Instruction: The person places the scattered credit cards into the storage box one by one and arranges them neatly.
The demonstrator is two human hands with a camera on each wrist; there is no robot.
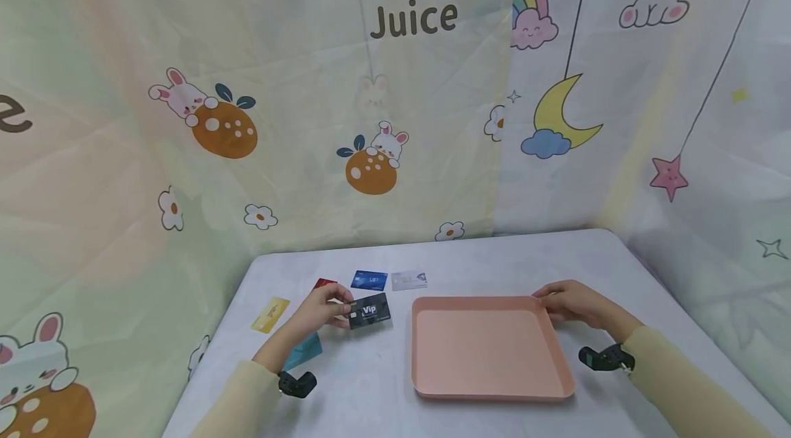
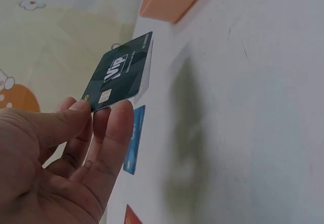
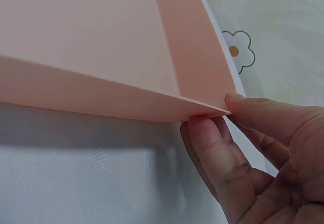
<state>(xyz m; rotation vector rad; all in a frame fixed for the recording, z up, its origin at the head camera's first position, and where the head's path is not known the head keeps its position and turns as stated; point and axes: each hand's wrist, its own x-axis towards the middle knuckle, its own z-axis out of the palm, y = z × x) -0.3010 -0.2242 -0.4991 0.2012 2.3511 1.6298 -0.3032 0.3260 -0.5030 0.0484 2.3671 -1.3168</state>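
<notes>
Between thumb and fingers, my left hand (image 1: 323,307) pinches a black card (image 1: 369,311) marked "Vip" by its left edge. In the left wrist view that card (image 2: 119,72) is tilted and held above the white table. My right hand (image 1: 571,304) is at the far right corner of a pink rectangular tray (image 1: 493,398). The right wrist view shows the thumb and fingers gripping the corner of the tray (image 3: 101,89). No card shows inside the tray.
Behind the left hand lie a red card (image 1: 324,282), a blue card (image 1: 369,280) and a pale card (image 1: 409,280). A yellow card (image 1: 270,314) lies to the left, and a teal card (image 1: 304,351) is partly hidden by the left forearm. Printed curtains (image 1: 371,218) border the table.
</notes>
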